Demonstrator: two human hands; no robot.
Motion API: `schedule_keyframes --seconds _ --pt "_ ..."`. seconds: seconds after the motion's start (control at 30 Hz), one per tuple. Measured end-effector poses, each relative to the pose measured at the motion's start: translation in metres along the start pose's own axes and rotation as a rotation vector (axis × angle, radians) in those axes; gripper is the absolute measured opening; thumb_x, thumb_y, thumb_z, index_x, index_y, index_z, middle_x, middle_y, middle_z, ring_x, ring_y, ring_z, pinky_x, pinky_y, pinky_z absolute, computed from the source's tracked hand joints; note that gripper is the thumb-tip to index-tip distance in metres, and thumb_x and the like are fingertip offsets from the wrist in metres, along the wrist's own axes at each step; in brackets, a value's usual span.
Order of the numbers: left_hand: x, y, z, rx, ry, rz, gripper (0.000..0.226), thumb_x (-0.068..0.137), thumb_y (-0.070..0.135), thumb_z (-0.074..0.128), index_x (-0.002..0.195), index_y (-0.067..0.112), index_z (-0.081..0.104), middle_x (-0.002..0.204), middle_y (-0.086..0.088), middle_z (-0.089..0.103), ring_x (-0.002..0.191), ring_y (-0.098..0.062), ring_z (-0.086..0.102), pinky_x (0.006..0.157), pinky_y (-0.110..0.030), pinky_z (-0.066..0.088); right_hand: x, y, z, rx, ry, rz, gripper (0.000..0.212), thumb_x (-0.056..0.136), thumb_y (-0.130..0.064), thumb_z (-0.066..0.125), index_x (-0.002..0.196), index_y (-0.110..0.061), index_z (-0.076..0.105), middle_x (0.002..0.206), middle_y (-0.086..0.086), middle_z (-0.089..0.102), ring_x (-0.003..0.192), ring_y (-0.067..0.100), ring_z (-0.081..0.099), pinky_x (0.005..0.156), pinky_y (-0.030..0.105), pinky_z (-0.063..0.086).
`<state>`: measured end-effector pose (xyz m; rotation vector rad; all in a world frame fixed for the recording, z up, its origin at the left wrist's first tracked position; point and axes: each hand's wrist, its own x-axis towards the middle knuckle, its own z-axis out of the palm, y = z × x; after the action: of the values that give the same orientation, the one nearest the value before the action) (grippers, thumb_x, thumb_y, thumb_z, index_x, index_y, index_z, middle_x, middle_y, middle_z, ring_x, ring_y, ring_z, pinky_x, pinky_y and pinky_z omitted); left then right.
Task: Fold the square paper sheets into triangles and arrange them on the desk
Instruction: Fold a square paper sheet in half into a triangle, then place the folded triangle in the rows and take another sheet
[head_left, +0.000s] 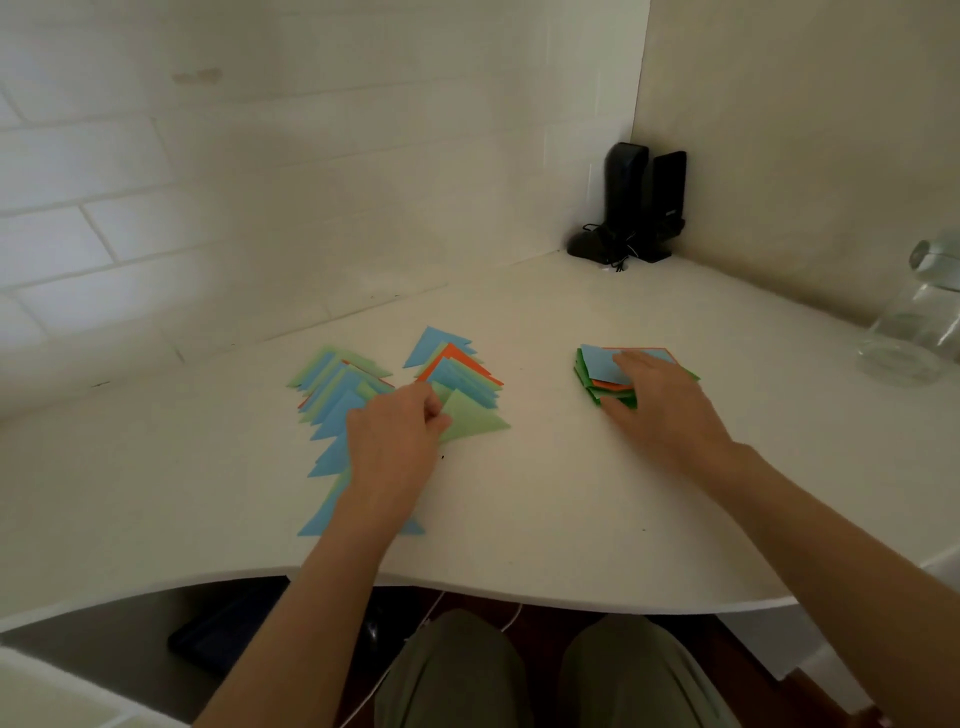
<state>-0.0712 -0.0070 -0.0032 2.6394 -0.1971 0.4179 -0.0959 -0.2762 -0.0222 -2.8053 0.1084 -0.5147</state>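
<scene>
Here the left hand (392, 436) pinches a pale green triangle (472, 418) at the near end of the middle row of triangles (457, 371), with a longer row (337, 410) at its nine o'clock. At three o'clock, the right hand (660, 400) lies flat, fingers straight, on the stack of square sheets (597, 371) on the white desk (519, 519).

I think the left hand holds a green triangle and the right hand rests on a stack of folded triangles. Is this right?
Not quite. The head view shows the right hand resting on a stack of square sheets, not folded triangles. The rest holds: the left hand holds a green triangle.
</scene>
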Motion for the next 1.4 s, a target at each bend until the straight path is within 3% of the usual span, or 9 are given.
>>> schedule_keyframes --seconds 0.1,0.37,0.53,0.67,0.77,0.9,1.03,1.2,1.4 --pt "0.004 -0.009 0.005 0.091 0.021 0.014 0.011 0.086 0.034 0.063 0.084 0.025 0.058 0.084 0.004 0.066 0.089 -0.022 0.059 0.079 -0.037 0.035 0.004 -0.003 0.002 -0.04 -0.047 -0.012 0.043 0.093 -0.032 0.052 0.13 -0.009 0.052 0.131 0.009 0.056 0.118 0.026 0.052 0.1 0.034 0.037" --pt "0.014 -0.017 0.015 0.138 0.069 0.019 0.015 0.081 0.035 0.069 0.088 0.025 0.06 0.088 0.005 0.066 0.092 -0.021 0.055 0.079 -0.035 0.032 -0.005 -0.006 0.011 0.046 0.106 -0.002 0.019 0.089 -0.026 0.06 0.1 -0.014 0.07 0.095 0.004 0.07 0.089 0.027 0.063 0.073 0.038 0.05" --pt "0.012 -0.01 0.012 0.144 0.125 0.106 0.027 0.074 0.021 0.076 0.094 0.02 0.057 0.092 0.0 0.06 0.091 -0.025 0.052 0.076 -0.035 0.032 -0.006 -0.005 0.008 0.106 0.12 -0.014 0.017 0.088 -0.016 0.062 0.101 -0.012 0.073 0.097 0.008 0.072 0.09 0.027 0.064 0.083 0.034 0.048" --pt "-0.006 0.015 0.019 -0.062 0.18 0.301 0.029 0.066 0.002 0.075 0.086 0.015 0.058 0.085 -0.004 0.057 0.079 -0.027 0.052 0.069 -0.037 0.04 -0.005 -0.002 0.0 0.161 0.045 0.004 0.018 0.091 -0.015 0.058 0.099 -0.011 0.074 0.104 0.007 0.071 0.094 0.025 0.063 0.083 0.028 0.042" --pt "-0.028 0.038 0.026 -0.286 0.11 0.39 0.024 0.074 0.003 0.069 0.092 0.015 0.059 0.091 0.0 0.053 0.082 -0.017 0.05 0.071 -0.033 0.046 -0.014 -0.001 -0.01 0.126 0.209 -0.075 0.012 0.086 -0.017 0.066 0.093 -0.018 0.076 0.109 0.001 0.069 0.099 0.024 0.062 0.088 0.029 0.043" --pt "-0.048 0.051 0.032 -0.358 0.032 0.487 0.034 0.081 0.01 0.066 0.112 0.019 0.055 0.113 0.002 0.048 0.104 -0.012 0.046 0.084 -0.023 0.042 -0.041 -0.021 -0.024 0.127 0.369 -0.224 0.006 0.08 -0.022 0.074 0.085 -0.023 0.076 0.095 -0.005 0.069 0.091 0.019 0.06 0.079 0.039 0.046" --pt "-0.061 0.056 0.034 -0.364 -0.013 0.559 0.033 0.08 0.011 0.065 0.11 0.019 0.054 0.116 0.004 0.049 0.107 -0.012 0.045 0.087 -0.021 0.039 -0.066 -0.038 -0.022 0.184 0.285 -0.278 0.006 0.078 -0.023 0.074 0.083 -0.022 0.075 0.086 -0.007 0.069 0.081 0.018 0.064 0.07 0.04 0.05" --pt "-0.068 0.051 0.038 -0.365 0.009 0.462 0.035 0.074 0.022 0.072 0.102 0.02 0.051 0.107 0.005 0.046 0.098 -0.011 0.04 0.082 -0.021 0.035 -0.084 -0.04 -0.012 0.139 0.148 -0.253 0.017 0.078 -0.034 0.06 0.083 -0.027 0.075 0.086 -0.009 0.07 0.078 0.017 0.064 0.065 0.039 0.05" --pt "-0.069 0.042 0.041 -0.352 -0.112 0.501 0.032 0.082 0.046 0.052 0.091 0.018 0.064 0.096 0.006 0.06 0.091 -0.009 0.054 0.081 -0.029 0.045 -0.089 -0.038 -0.005 0.248 0.092 -0.217 0.016 0.08 -0.038 0.063 0.081 -0.026 0.074 0.085 -0.013 0.066 0.078 0.009 0.061 0.067 0.033 0.05"
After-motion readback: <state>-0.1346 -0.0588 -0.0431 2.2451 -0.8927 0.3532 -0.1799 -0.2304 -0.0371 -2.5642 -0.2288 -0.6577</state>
